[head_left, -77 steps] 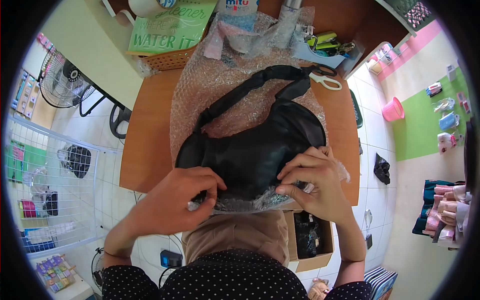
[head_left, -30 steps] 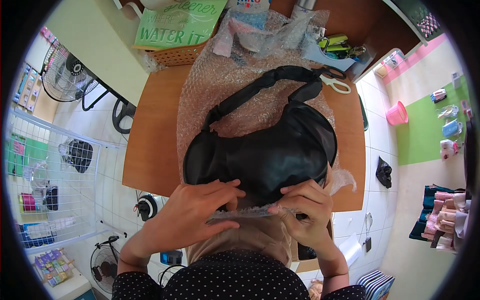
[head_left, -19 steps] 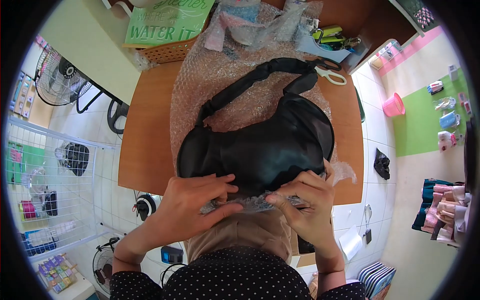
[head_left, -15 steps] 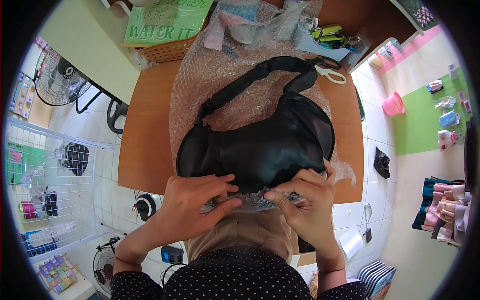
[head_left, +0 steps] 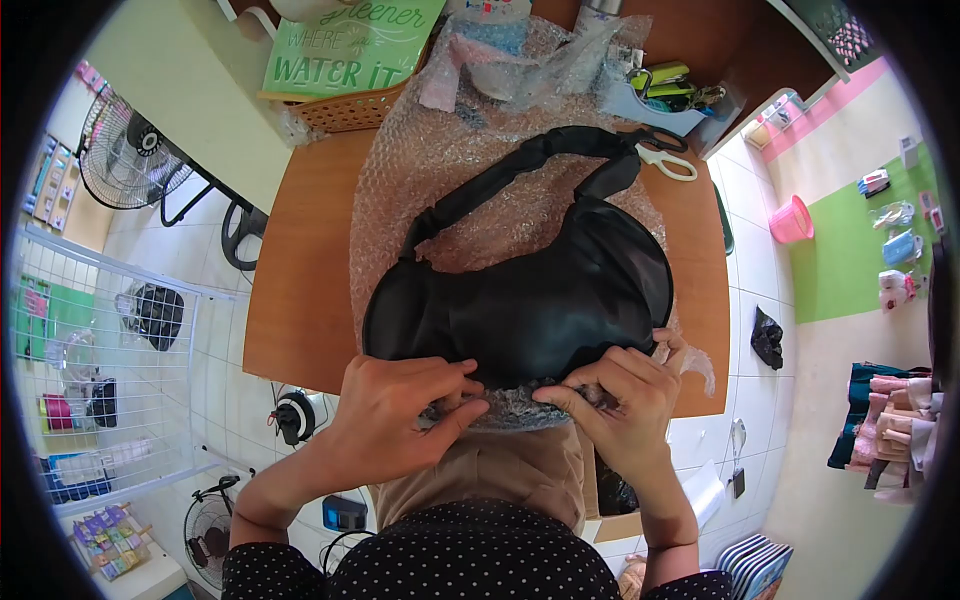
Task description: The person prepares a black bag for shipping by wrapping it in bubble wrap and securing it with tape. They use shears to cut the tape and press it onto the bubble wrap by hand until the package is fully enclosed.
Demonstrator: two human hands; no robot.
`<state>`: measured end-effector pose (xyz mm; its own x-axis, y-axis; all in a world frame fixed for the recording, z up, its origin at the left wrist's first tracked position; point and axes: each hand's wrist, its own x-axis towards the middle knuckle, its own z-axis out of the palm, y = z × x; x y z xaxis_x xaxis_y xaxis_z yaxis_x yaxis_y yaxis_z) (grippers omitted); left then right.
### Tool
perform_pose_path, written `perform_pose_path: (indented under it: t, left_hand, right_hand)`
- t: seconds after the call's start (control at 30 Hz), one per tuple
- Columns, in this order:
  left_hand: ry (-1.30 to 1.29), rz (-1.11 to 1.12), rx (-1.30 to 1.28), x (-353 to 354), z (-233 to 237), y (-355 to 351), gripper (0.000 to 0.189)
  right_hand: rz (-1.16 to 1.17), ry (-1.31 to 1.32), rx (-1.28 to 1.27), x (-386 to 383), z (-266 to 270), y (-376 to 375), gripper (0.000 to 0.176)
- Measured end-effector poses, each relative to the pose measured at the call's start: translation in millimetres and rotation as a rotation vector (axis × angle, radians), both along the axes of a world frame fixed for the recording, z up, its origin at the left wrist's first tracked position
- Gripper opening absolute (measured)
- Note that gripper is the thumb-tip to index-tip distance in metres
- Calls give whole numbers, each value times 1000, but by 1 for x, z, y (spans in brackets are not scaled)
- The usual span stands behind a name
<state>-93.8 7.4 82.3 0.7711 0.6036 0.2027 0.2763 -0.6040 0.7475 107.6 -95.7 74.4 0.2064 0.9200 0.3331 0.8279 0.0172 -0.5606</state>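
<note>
A black satin-like shoulder bag (head_left: pixel 530 310) lies on a sheet of bubble wrap (head_left: pixel 385 210) spread over the desk, its strap (head_left: pixel 500 175) arched toward the back. At the near edge of the bag, my left hand (head_left: pixel 405 405) pinches a gathered edge of bubble wrap (head_left: pixel 505 408) between thumb and fingers. To its right, my right hand (head_left: pixel 625 395) grips the same bunched edge, thumb in front, with its outer fingers against the bag's right corner. The bag's lower edge is partly covered by my fingers.
Scissors with black and white handles (head_left: pixel 668 162) lie at the back right beside a light-blue tray of tools (head_left: pixel 655 112). A woven basket (head_left: pixel 360 108) with a green sign (head_left: pixel 345 50) stands back left. The wooden desk (head_left: pixel 290 290) ends close to my body.
The view has shifted slightly, so the desk and bag appear a little lower and to the right. Both hands keep their hold on the bubble wrap edge, which shows slightly more between them.
</note>
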Motion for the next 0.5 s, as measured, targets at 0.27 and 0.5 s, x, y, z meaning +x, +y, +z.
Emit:
perform_pose_path:
  t: [0.27,0.5]
  left_hand:
    - [7,-2,-33,0,1,2,17]
    - [23,-13,-18,-1,1,2,18]
  right_hand:
    - [293,-12,-21,40,14,0,35]
    - [290,152,-193,49,19,-2,20]
